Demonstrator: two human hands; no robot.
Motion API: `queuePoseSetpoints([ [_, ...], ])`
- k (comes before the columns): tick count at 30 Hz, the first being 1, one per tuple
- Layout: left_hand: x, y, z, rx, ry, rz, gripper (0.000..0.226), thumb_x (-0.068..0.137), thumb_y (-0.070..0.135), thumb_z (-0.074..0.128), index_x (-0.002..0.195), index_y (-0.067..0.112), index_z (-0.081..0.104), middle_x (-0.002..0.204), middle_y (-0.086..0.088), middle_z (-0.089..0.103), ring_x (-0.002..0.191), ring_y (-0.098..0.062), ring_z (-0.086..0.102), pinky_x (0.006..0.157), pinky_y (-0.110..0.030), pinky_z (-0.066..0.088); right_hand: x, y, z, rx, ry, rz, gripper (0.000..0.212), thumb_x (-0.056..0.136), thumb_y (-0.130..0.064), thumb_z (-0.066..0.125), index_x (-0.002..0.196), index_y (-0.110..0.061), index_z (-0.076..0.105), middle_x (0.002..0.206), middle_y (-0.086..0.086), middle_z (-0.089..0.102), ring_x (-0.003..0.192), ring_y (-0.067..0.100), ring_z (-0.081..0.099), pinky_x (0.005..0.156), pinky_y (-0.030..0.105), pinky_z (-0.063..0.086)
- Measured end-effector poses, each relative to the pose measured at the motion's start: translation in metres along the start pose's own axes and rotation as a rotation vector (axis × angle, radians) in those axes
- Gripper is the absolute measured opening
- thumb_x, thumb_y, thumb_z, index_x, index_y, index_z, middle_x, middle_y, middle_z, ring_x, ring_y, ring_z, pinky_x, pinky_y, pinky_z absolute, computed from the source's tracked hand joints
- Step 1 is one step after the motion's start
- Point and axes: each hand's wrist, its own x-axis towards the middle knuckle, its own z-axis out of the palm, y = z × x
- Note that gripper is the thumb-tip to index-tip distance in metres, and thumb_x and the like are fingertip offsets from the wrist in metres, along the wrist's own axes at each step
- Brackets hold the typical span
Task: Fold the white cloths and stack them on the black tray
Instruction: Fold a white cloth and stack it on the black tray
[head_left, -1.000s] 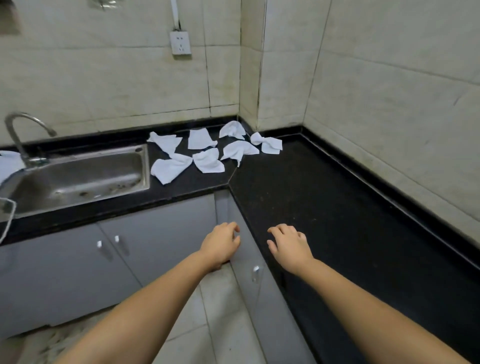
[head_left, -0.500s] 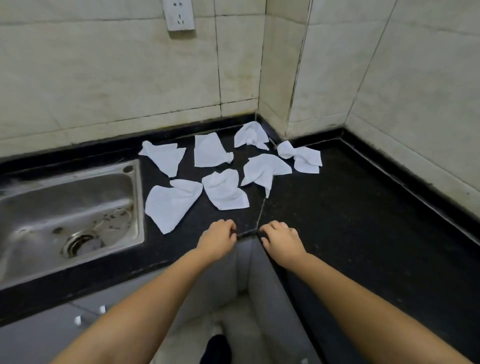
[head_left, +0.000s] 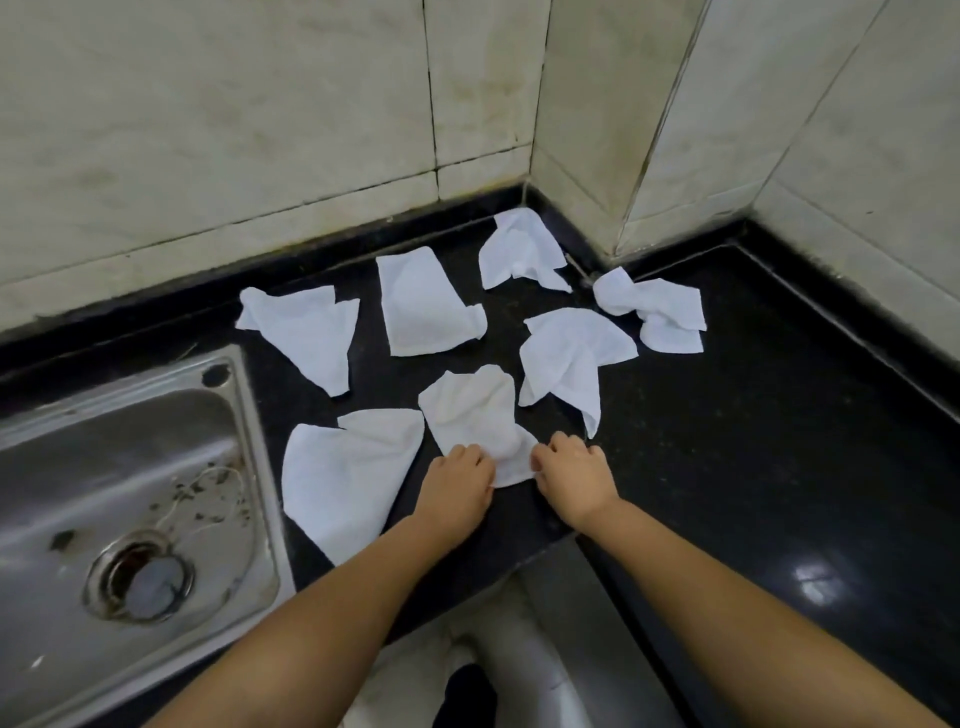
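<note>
Grip of both hands set on one crumpled white cloth at the counter's inner corner: left hand pinching its near left edge, right hand pinching the near right corner, fingers curled onto the fabric. Six more white cloths lying loose around it, none folded: one large and flattish just left of the left hand, one pointed beside the sink, one nearly flat behind, one bunched in the wall corner, one peaked just right, one twisted furthest right. No black tray in view.

Best handled, by the look of it, by drawing the two pinched points apart to pull the wrinkles out, then laying the cloth flat on bare counter before the first fold; likely to drag its close neighbours if slid rather than lifted.

Thin, soft, limp fabric, slightly textured, holding creases. Polished black stone underneath, speckled and reflective at right. Stainless sink dull and stained, with debris near the drain. Pale marbled wall tiles, grubby at the joints.
</note>
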Motion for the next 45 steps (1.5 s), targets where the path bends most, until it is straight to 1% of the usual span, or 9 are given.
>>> queuePoseSetpoints([
  [3,0.002,0.005,-0.009,-0.034,0.035,-0.003,0.019,0.095,0.021,0.039,0.105,0.012,0.052,0.112,-0.006,0.054,0.104,-0.023,0.048,0.082,-0.032,0.036,-0.004,0.004,-0.004,0.067,0.011,-0.025,0.02,0.093,-0.022,0.045,0.107,-0.014,0.055,0.113,0.004,0.05,0.109,0.023,0.047,0.089,0.034,0.036],
  [7,0.003,0.021,-0.031,-0.129,0.186,-0.009,0.011,0.09,0.015,0.044,0.096,0.009,0.051,0.099,-0.009,0.058,0.092,-0.027,0.051,0.075,-0.033,0.034,-0.026,0.021,-0.041,0.644,0.133,0.012,0.005,0.084,-0.014,0.054,0.08,-0.01,0.053,0.094,0.003,0.058,0.09,0.021,0.054,0.078,0.034,0.046],
  [13,0.017,0.078,-0.079,-0.487,0.461,-0.095,0.015,0.088,0.007,0.048,0.088,0.007,0.063,0.087,-0.004,0.058,0.084,-0.02,0.053,0.074,-0.031,0.041,-0.084,0.091,-0.112,1.11,0.469,0.12,0.012,0.09,-0.013,0.055,0.087,-0.024,0.057,0.075,-0.008,0.053,0.064,0.004,0.044,0.058,0.013,0.039],
  [19,0.026,0.137,-0.109,-0.872,0.341,0.032,0.014,0.09,0.01,0.058,0.09,0.007,0.071,0.079,0.008,0.064,0.073,0.0,0.056,0.065,-0.005,0.04,-0.149,0.188,-0.14,1.251,0.646,0.255,0.013,0.093,-0.016,0.058,0.103,-0.018,0.066,0.088,-0.004,0.066,0.078,0.006,0.059,0.071,0.018,0.046],
  [29,0.056,0.238,-0.115,-1.196,0.157,0.15,0.037,0.092,0.028,0.053,0.094,-0.008,0.06,0.084,-0.009,0.056,0.082,-0.018,0.052,0.078,-0.034,0.041,-0.228,0.269,-0.14,1.286,0.859,0.331,0.018,0.092,-0.011,0.058,0.085,-0.026,0.065,0.079,-0.009,0.064,0.074,0.005,0.056,0.074,0.023,0.044],
  [33,0.032,0.232,-0.065,-1.132,-0.057,0.155,0.017,0.09,0.023,0.057,0.083,0.014,0.069,0.081,-0.002,0.062,0.081,-0.014,0.056,0.078,-0.028,0.046,-0.267,0.268,-0.089,1.205,0.722,0.393,0.019,0.091,-0.01,0.059,0.08,-0.023,0.066,0.073,-0.007,0.062,0.067,0.0,0.053,0.071,0.021,0.042],
  [37,0.0,0.215,-0.01,-0.873,-0.252,0.12,0.016,0.09,0.017,0.061,0.086,0.004,0.069,0.074,0.003,0.063,0.068,-0.004,0.055,0.067,-0.016,0.044,-0.3,0.255,-0.016,1.182,0.363,0.463,0.014,0.09,-0.008,0.06,0.082,-0.017,0.066,0.076,0.002,0.06,0.065,0.0,0.053,0.063,0.01,0.041],
  [40,-0.009,0.202,0.02,-0.725,-0.385,0.112,0.015,0.089,0.02,0.063,0.082,0.008,0.07,0.073,0.0,0.063,0.069,-0.008,0.055,0.066,-0.02,0.042,-0.316,0.246,0.022,1.159,0.139,0.497,0.017,0.09,-0.011,0.061,0.078,-0.022,0.068,0.073,0.006,0.054,0.071,0.014,0.048,0.064,0.02,0.039],
  [45,0.009,0.207,0.021,-0.701,-0.308,0.109,0.015,0.089,0.02,0.062,0.076,0.014,0.066,0.071,0.004,0.06,0.067,-0.006,0.053,0.064,-0.02,0.041,-0.303,0.254,0.034,1.115,0.133,0.63,0.011,0.09,-0.018,0.062,0.081,-0.017,0.069,0.075,0.005,0.055,0.073,0.015,0.05,0.071,0.029,0.04],
])
